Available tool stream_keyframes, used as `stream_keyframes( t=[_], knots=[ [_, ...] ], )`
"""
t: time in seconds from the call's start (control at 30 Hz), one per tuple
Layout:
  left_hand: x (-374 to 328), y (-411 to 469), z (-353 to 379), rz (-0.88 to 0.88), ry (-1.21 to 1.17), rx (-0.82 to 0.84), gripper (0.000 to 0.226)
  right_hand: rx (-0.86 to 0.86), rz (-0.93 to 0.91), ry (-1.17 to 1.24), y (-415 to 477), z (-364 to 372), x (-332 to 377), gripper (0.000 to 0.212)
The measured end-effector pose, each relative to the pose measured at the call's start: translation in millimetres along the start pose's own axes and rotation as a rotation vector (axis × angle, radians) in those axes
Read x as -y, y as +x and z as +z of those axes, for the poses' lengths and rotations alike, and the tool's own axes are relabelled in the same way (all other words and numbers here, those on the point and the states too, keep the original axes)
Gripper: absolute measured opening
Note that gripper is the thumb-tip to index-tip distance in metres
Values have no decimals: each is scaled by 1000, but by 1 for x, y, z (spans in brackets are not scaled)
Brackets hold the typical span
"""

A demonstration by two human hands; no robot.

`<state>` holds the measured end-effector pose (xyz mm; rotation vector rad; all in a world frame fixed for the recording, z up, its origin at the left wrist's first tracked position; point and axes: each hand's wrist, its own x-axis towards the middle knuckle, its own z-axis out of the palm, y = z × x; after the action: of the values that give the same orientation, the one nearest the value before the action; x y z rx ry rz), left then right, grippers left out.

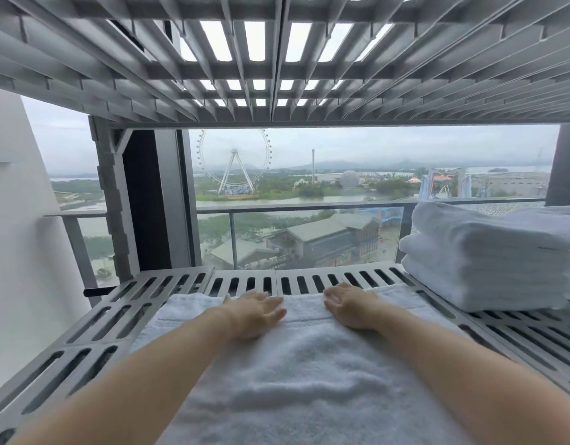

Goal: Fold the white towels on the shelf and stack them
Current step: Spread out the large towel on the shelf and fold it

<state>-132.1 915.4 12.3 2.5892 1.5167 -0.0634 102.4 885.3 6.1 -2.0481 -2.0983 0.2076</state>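
A slotted grey shelf [84, 329] carries a white towel [296, 380] spread flat across its middle, reaching toward the far edge. The left hand [254, 311] lies palm down on the towel's far part, fingers straight and lightly spread. Just beside it, a small gap apart, the right hand [351, 308] rests flat the same way. At the right end of the shelf sits a stack of folded white towels [482, 261], apart from the hands. Behind, a window shows a Ferris wheel [235, 162].

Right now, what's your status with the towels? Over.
Left hand and right hand open, flat on spread towel. Folded stack at right. Nothing blocking.
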Motion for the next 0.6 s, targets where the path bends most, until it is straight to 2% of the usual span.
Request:
stream_keyframes(
  t=[0.1,0.23,0.43,0.6],
  knots=[
    [-10,15,4,38,-93,-188,48,-136,28,94,7,6,1,33],
    [-5,22,14,81,-246,-429,33,-229,20,158,9,13,-6,29],
    [1,25,17,25,-269,-523,25,-421,-2,192,11,15,-6,24],
    [-9,18,17,-68,-58,-628,21,-525,-11,117,6,16,-7,23]
  ],
)
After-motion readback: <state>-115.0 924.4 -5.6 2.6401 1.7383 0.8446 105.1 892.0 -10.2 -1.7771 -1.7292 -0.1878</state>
